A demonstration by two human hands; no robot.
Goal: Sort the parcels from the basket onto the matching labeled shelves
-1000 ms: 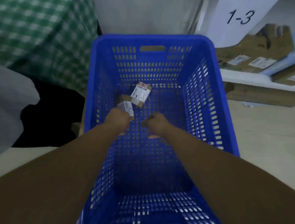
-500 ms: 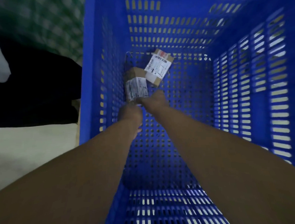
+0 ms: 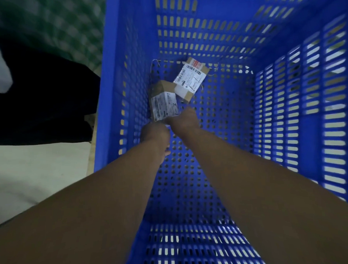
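Observation:
Two small cardboard parcels lie at the far end of the blue basket (image 3: 235,39). The nearer parcel (image 3: 164,104) has a white label marked "1-3". My right hand (image 3: 183,119) grips its near right corner. My left hand (image 3: 155,134) is just below the parcel's near edge, back towards me. Its fingers are hidden, so its hold is unclear. The farther parcel (image 3: 190,79) lies tilted, label up, partly over the nearer one, with nothing touching it.
The basket's slotted walls rise on the left, far and right sides around both arms. Outside it on the left are a dark bundle (image 3: 44,97), a green checked cloth (image 3: 50,23) and pale floor (image 3: 31,174).
The view dropped into the basket and the shelf marked 1-3 left the frame. My right hand reached forward to the nearer parcel's corner, and my left hand slid back below its near edge.

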